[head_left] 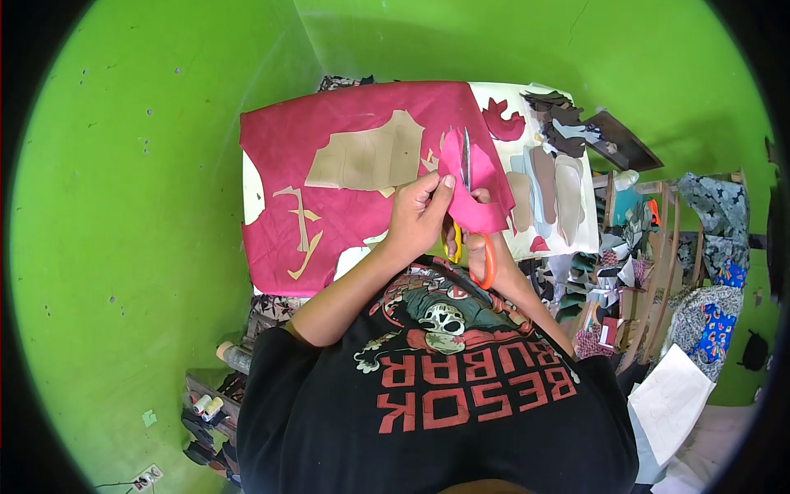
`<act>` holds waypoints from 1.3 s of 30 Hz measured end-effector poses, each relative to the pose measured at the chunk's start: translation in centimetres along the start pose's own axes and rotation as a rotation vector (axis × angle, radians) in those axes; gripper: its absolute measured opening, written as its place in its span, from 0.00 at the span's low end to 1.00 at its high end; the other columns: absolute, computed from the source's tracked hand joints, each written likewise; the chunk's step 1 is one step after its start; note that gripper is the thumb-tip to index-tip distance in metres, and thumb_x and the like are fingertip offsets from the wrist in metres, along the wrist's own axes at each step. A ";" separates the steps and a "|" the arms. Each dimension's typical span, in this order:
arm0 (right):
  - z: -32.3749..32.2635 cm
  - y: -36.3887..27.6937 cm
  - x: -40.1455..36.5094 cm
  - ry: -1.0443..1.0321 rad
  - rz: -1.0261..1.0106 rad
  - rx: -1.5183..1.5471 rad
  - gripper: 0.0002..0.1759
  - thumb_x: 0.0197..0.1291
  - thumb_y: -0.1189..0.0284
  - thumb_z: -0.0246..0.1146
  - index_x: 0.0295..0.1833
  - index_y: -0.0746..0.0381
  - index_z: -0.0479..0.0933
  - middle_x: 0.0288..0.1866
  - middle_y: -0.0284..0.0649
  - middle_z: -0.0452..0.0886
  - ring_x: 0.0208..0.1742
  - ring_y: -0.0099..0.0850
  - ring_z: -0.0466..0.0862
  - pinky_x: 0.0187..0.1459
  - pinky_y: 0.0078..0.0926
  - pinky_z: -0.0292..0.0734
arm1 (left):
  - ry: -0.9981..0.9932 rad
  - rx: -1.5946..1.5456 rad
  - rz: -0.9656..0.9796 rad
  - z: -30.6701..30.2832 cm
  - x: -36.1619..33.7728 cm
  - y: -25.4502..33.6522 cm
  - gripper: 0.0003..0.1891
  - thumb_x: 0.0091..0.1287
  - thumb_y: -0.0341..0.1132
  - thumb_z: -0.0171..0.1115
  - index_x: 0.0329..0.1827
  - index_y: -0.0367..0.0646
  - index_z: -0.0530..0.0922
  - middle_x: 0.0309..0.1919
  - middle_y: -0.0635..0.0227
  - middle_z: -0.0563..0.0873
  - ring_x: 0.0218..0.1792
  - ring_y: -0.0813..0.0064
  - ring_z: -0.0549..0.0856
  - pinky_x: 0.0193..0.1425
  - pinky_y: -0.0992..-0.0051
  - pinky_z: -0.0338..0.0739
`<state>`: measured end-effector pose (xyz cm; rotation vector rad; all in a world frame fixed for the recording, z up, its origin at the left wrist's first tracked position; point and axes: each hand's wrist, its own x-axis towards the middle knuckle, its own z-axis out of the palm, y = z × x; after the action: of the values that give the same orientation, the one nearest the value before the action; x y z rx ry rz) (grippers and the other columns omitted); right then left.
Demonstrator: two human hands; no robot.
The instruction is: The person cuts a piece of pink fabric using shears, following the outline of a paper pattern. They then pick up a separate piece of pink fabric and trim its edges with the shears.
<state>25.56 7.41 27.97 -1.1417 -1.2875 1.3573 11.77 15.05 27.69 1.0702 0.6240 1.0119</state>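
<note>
A small piece of bright pink material (477, 216) is pinched in my left hand (421, 212), thumb on top. My right hand (480, 247) grips scissors (490, 262) with orange and yellow handles. Their blades point away from me and stand apart at the pink piece. Beneath both hands lies a large dark pink sheet (288, 148) on the table. A tan sheet (370, 156) rests on it, with narrow tan scraps (301, 218) to the left. Part of my right hand is hidden behind the pink piece.
On the white table surface (586, 239) at the right lie long grey and beige pieces (568, 198), a curved dark pink piece (504, 122) and a dark pile (559, 111). Farther right stands a wooden rack (662, 272) with fabrics. Green walls (164, 206) surround the table.
</note>
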 end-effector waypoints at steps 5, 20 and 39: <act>-0.8 1.7 -0.3 0.071 -0.041 -0.194 0.48 0.65 0.29 0.51 0.60 0.67 0.64 0.42 0.39 0.73 0.41 0.26 0.75 0.42 0.27 0.72 | -0.043 0.309 0.169 -0.4 -0.1 -0.4 0.16 0.82 0.33 0.53 0.32 0.35 0.74 0.18 0.66 0.81 0.14 0.76 0.83 0.15 0.76 0.74; -0.1 -0.5 0.0 -0.038 0.073 -0.105 0.44 0.68 0.34 0.57 0.60 0.69 0.67 0.40 0.38 0.73 0.39 0.30 0.75 0.41 0.31 0.74 | 0.091 0.258 0.118 -1.4 0.4 -1.2 0.17 0.81 0.33 0.54 0.30 0.35 0.74 0.19 0.74 0.76 0.21 0.87 0.73 0.24 0.76 0.67; 0.5 1.9 0.9 0.185 -0.181 -0.092 0.40 0.68 0.35 0.57 0.57 0.64 0.61 0.33 0.32 0.69 0.26 0.21 0.74 0.26 0.22 0.71 | -0.058 0.291 0.104 -0.1 -0.2 -0.1 0.19 0.83 0.34 0.51 0.29 0.36 0.72 0.17 0.67 0.79 0.14 0.78 0.82 0.17 0.75 0.72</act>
<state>24.94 8.12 26.08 -1.1548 -1.2950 1.0449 11.63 14.91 27.55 1.3951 0.6881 0.9953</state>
